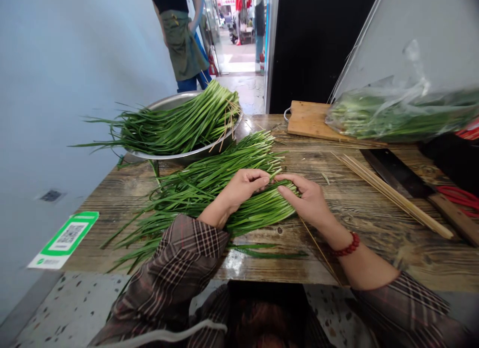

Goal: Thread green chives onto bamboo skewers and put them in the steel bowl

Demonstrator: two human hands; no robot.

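**Left hand (243,185) and right hand (309,198) at the pale ends of the chives (258,215), in front of the basin (172,101)**

In the head view, the chives lie in a loose spread on the table (374,248), on the person's side of the basin. Their leaves point to the left, and their pale ends to the right. The left hand has its thumb and first finger pinched together, it seems on one pale stem. The right hand is beside it, thumb and first finger apart over the pale ends; whether these fingers press on them, I cannot tell.

A second bunch (179,123) fills the basin, with its leaves hanging over the left rim. A single skewer (318,246) lies below the right hand, nearer to the person than the basin. Right of the basin are a board (309,119), a bag (404,113) with more greens, a group of skewers (392,194) and a knife (396,173). A co-worker (183,38) stands beyond the basin.

I judge that the chives are light, and limp at the leaves, which can bend, tangle and bruise easily. The pale ends should be firmer, perhaps a little slippery if damp. The better place to hold is there, on the side away from the leaf tips, with a gentle pinch.
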